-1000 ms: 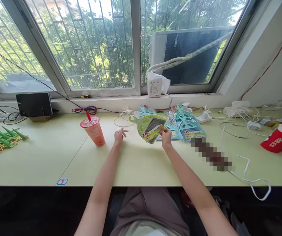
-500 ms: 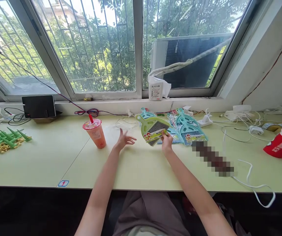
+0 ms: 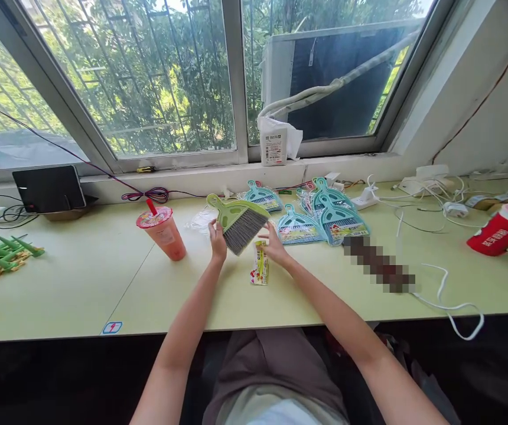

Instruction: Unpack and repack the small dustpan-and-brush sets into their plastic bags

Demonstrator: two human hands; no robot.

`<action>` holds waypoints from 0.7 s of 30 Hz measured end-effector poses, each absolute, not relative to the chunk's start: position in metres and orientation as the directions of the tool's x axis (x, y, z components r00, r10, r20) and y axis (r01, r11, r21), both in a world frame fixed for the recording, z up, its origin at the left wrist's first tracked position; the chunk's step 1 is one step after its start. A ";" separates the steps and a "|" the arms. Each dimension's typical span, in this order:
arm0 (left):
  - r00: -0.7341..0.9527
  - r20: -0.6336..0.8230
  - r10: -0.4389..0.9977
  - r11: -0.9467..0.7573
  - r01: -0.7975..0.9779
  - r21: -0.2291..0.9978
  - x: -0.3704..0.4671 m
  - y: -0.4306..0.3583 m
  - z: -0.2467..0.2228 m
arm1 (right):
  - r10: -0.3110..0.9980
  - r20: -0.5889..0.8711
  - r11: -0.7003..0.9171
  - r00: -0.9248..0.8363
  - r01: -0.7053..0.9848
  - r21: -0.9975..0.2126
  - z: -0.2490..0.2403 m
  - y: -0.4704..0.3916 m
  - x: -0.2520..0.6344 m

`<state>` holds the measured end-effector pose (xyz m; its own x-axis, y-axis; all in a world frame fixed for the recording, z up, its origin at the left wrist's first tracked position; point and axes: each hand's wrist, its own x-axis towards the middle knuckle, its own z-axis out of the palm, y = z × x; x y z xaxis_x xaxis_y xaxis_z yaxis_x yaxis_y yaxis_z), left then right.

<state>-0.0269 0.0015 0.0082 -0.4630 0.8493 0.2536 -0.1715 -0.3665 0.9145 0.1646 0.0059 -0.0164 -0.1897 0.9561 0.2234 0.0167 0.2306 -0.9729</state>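
Observation:
My left hand (image 3: 218, 241) is closed on the left edge of a green dustpan (image 3: 240, 206), which it holds up over the table. A small brush with dark grey bristles (image 3: 243, 231) lies against the dustpan, bristles facing me. My right hand (image 3: 274, 245) is at the dustpan's right corner, its fingers curled on the top of a yellow-green printed label card (image 3: 260, 265) that hangs below, off the brush. Behind the right hand lie several blue dustpan-and-brush sets (image 3: 299, 227), their labels around the bristles.
A lidded cup of orange drink (image 3: 165, 233) stands left of my left hand, with crumpled clear plastic (image 3: 201, 219) behind. Green cone-shaped pieces (image 3: 1, 251) lie far left. On the right are a blurred-out object (image 3: 380, 265), a white cable (image 3: 446, 304) and a red bucket (image 3: 497, 236).
My left hand, open and empty before, now holds the green dustpan. The label card has come off the bristles and hangs by my right hand. The dustpan set has moved left and nearer me.

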 end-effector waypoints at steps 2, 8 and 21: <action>-0.564 0.274 0.779 -0.381 -0.080 0.921 -0.032 0.000 0.009 | 0.915 0.367 0.400 -0.168 0.262 -0.878 -0.018 0.001 0.162; -0.660 0.430 0.616 -0.410 0.198 0.890 -0.029 -0.009 0.015 | 0.811 0.544 0.493 -0.215 0.752 -0.437 -0.007 -0.001 0.168; -0.320 0.805 0.499 -0.515 0.638 0.572 -0.019 -0.030 0.016 | 0.769 0.612 0.611 -0.187 0.496 -0.617 0.009 -0.024 0.158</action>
<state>-0.0194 -0.0298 0.0163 -0.3195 0.4992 0.8054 0.6376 -0.5155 0.5725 0.1576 -0.0236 0.0091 -0.1866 0.7686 0.6119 0.4960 0.6113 -0.6166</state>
